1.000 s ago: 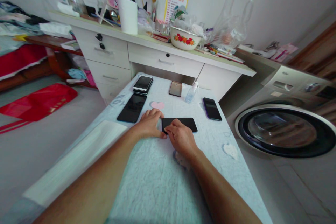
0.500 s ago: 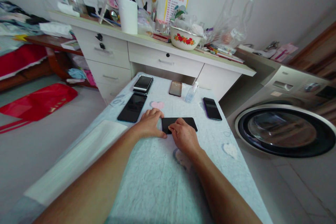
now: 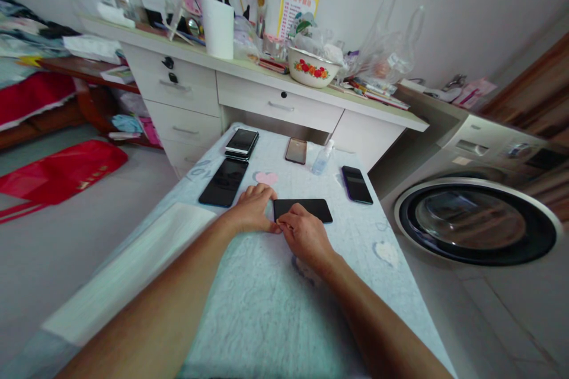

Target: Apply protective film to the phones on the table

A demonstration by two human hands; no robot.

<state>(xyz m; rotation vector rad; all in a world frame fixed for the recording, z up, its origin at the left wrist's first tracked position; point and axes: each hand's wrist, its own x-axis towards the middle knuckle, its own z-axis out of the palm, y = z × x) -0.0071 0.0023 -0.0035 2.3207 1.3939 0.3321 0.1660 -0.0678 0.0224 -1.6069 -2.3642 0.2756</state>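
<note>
A black smartphone (image 3: pixel 313 208) lies flat on the cloth-covered table, its long side running left to right. My left hand (image 3: pixel 254 208) spans its left end, fingertips at the far corner and thumb at the near one, holding it there. Over the phone's lower left part is my right hand (image 3: pixel 304 230), its fingers pinched together near my left thumb. Whatever small thing sits in that pinch is too hidden to make out. Left of my hands rests a larger black smartphone (image 3: pixel 224 182).
Behind are stacked phones (image 3: pixel 241 142), a brown phone case (image 3: pixel 296 150) and a clear spray bottle (image 3: pixel 323 157). A purple-edged phone (image 3: pixel 357 184) lies at right. White paper (image 3: pixel 133 272) runs along the table's left side. A washing machine (image 3: pixel 478 222) stands to the right.
My right hand has slid left and slightly down across the phone, toward my left thumb. My left hand keeps its place. The view has shifted slightly.
</note>
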